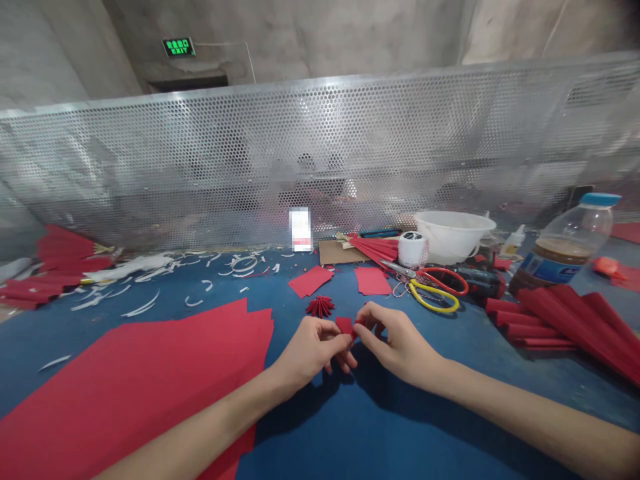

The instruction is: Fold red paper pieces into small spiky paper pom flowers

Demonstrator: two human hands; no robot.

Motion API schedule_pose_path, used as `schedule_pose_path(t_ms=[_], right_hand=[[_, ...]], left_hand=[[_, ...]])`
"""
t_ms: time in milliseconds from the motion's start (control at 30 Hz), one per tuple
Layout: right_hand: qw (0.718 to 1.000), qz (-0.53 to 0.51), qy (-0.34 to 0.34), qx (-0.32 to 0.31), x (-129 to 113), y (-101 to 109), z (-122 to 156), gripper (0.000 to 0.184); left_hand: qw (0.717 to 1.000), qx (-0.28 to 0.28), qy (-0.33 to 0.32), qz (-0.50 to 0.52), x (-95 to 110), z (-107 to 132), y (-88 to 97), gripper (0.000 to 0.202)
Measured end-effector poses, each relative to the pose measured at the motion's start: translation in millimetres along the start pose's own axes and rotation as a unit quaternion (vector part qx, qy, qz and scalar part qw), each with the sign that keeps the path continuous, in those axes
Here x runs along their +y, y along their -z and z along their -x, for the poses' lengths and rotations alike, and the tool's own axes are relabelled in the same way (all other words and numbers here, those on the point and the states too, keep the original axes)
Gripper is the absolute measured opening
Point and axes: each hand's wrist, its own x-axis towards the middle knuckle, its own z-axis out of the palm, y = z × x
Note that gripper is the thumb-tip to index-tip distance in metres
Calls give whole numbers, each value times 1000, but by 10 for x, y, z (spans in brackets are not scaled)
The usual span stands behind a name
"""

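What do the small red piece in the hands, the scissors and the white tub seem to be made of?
Small red piece: probably paper, matte, with a straight top edge; whether thin or card-like, I can't tell.
Scissors: blades look like metal, grey with slight shine; evenly coloured red and yellow handles, likely smooth plastic.
White tub: probably plastic, with a smooth wall and soft sheen.

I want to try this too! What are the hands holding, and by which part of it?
A small piece of red paper. The left hand holds its near edge; the right hand pinches its right end.
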Motion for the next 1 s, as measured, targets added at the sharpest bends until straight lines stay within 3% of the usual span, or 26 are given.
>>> schedule_pose_path(t_ms=[400, 500, 633, 1000], right_hand=[[999, -33, 1, -18, 39, 0, -3, 16], [990, -130, -43, -47, 58, 15, -27, 21], [954, -258, -84, -126, 93, 41, -84, 32], [955, -256, -90, -116, 186, 35, -110, 34]], left_hand=[[1000, 9, -3, -11, 4, 19, -10, 27], [1000, 13, -2, -3, 33, 16, -4, 27], [1000, 25, -4, 8, 64, 19, 3, 27], [999, 16, -24, -19, 41, 36, -17, 31]])
